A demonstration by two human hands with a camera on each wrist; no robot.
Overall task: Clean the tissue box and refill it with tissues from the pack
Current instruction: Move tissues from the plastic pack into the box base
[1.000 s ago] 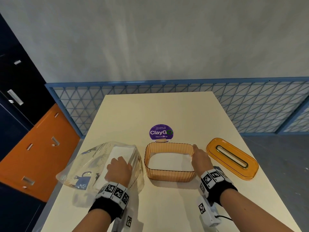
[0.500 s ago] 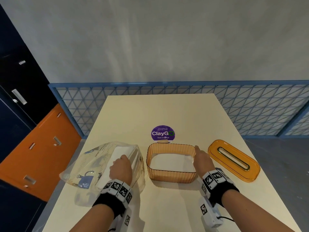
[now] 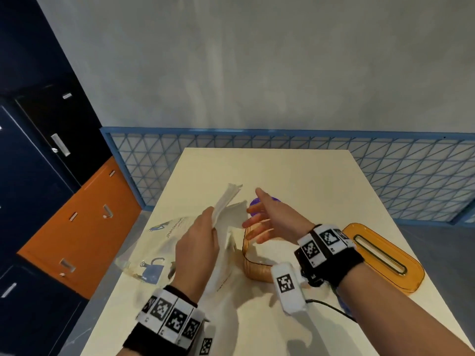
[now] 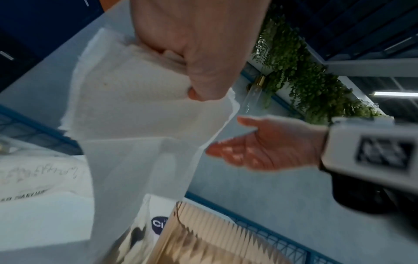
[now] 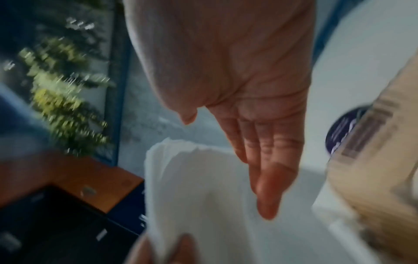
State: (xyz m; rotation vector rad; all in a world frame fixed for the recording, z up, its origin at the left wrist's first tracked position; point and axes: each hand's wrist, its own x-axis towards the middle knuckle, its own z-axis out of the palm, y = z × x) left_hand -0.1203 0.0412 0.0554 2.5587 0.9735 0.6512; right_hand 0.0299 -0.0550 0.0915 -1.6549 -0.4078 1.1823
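Above the near left part of the cream counter (image 3: pixel 295 181), the left hand (image 3: pixel 198 249) is raised with its fingers and thumb clamped on a wad of white tissues (image 3: pixel 226 201) drawn from the clear plastic tissue pack (image 3: pixel 151 247), which lies crumpled on the counter below it. Just to its right the right hand (image 3: pixel 272 219) hovers with palm turned toward the tissues, fingers straight and spread, grasping nothing; in the wrist views its fingertips are just beside the hanging edge of the sheets, and whether they touch I cannot tell. Below the right hand stands the amber ribbed tissue box (image 3: pixel 253 268), open-topped, on the counter between the pack and its slotted orange lid (image 3: pixel 383 255), which lies flat, apart from the box on the right. A purple round sticker (image 3: pixel 253 202) shows beyond the hands. By my reading the refill step is in hand, with the lid still off. The next move probably calls for the right hand to take the loose side of the wad, square it, and lower it flat into the box without snagging sheets on the rim.
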